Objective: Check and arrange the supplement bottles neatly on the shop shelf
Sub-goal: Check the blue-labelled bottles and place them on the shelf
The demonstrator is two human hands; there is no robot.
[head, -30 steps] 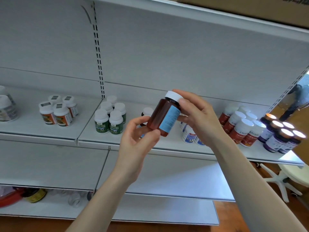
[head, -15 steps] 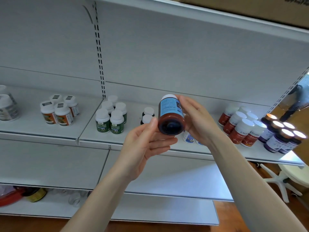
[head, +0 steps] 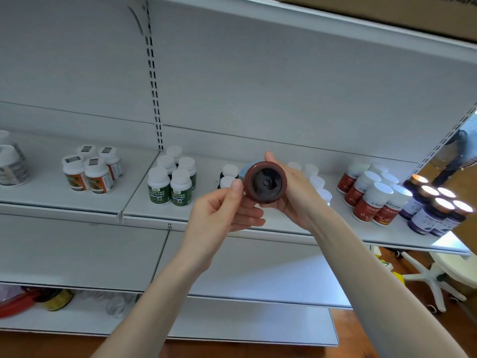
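Observation:
I hold a brown supplement bottle [head: 265, 182] with a blue label in front of the white shelf [head: 273, 226], tipped so its round base faces me. My left hand [head: 222, 215] grips it from the lower left, thumb on the rim. My right hand [head: 294, 192] wraps around its right side and back. Behind the bottle stand two small dark bottles with white caps [head: 228, 177]. White-capped bottles [head: 316, 182] behind my right hand are partly hidden.
On the same shelf stand green-labelled bottles [head: 170, 184], orange-labelled bottles [head: 90, 174], red-labelled bottles [head: 371, 195] and dark purple bottles [head: 433, 208] at the right end. A large jar [head: 11, 161] sits far left. A white stool [head: 438, 275] stands at the lower right.
The bottle has tipped from nearly upright to base-toward-me, its cap now pointing at the shelf. Both hands stayed on it and shifted slightly to turn it.

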